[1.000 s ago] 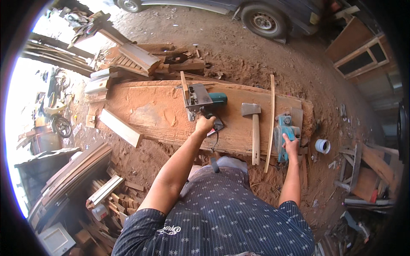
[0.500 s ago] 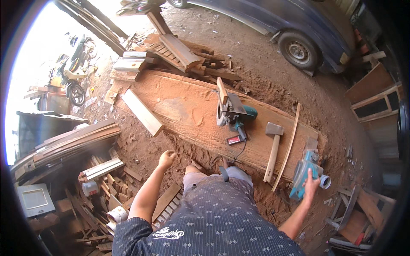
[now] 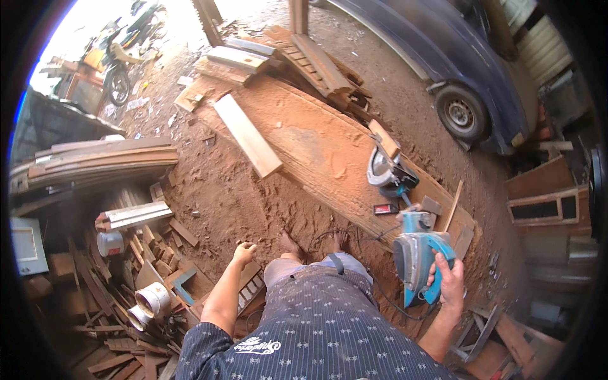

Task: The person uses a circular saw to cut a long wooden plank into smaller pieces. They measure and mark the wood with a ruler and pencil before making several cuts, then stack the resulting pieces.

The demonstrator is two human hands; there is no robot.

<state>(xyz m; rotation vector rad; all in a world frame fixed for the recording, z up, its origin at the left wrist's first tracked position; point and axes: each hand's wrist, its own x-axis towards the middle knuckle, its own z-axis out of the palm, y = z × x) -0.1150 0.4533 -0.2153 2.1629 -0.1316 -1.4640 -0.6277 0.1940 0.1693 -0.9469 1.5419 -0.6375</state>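
My right hand (image 3: 448,273) is wrapped round the handle of a teal electric planer (image 3: 413,259), lifted in front of me at the near right end of a sawdust-covered board (image 3: 304,107). Its flat underside is turned toward the left. My left hand (image 3: 244,253) hangs over the dirt ground with its fingers curled and nothing visible in them. A circular saw (image 3: 387,172) rests on the board beyond the planer, with a wood block (image 3: 384,138) beside it. The planer covers most of a hammer; its head (image 3: 431,204) still shows.
A pale plank (image 3: 247,135) lies across the board's left part. Scrap wood (image 3: 155,253) and white buckets (image 3: 152,299) crowd the left. Stacked timber (image 3: 323,69) stands at the far end, and a blue vehicle (image 3: 465,95) is parked beyond. A cord (image 3: 386,297) trails near my feet.
My right hand has raised the planer, brought it leftward and tilted it. The view has turned, so the board sits differently. My left hand stays low on the left.
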